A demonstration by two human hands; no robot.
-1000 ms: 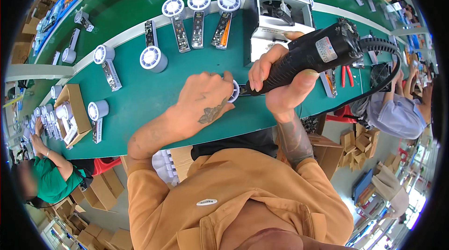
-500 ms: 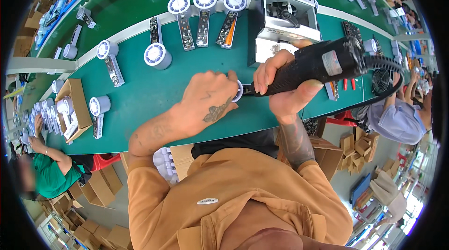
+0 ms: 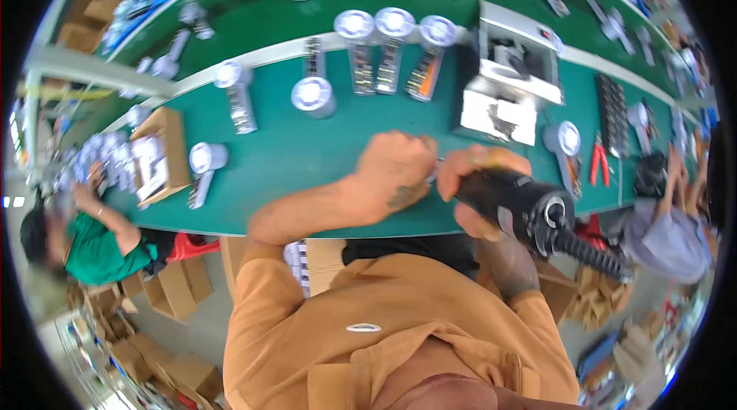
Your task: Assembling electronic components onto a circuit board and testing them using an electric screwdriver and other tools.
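My right hand (image 3: 477, 173) is wrapped round a black power screwdriver (image 3: 516, 201) with a thick coiled cord at its rear end. The tool tilts, with that rear end toward the lower right. Close beside its front end, my left hand (image 3: 395, 166) is closed with the back of the hand up. A small pale bit of a white part (image 3: 434, 173) shows between the two hands. Most of that part is hidden by my fingers, and the screwdriver's tip is out of sight. Both hands are over the near side of the green table (image 3: 299, 168).
A silver box-shaped machine (image 3: 516, 64) stands beyond my right hand. White round-headed units with circuit boards, such as this one (image 3: 394, 24), lie along the back. Red-handled pliers (image 3: 599, 163) and a black tray (image 3: 612, 114) are at right. A cardboard box (image 3: 175, 150) and a co-worker (image 3: 104, 252) are at left.
The whole view has shifted, and the picture is now blurred. The screwdriver's rear end has swung down toward me. The white part between my hands is now more hidden.
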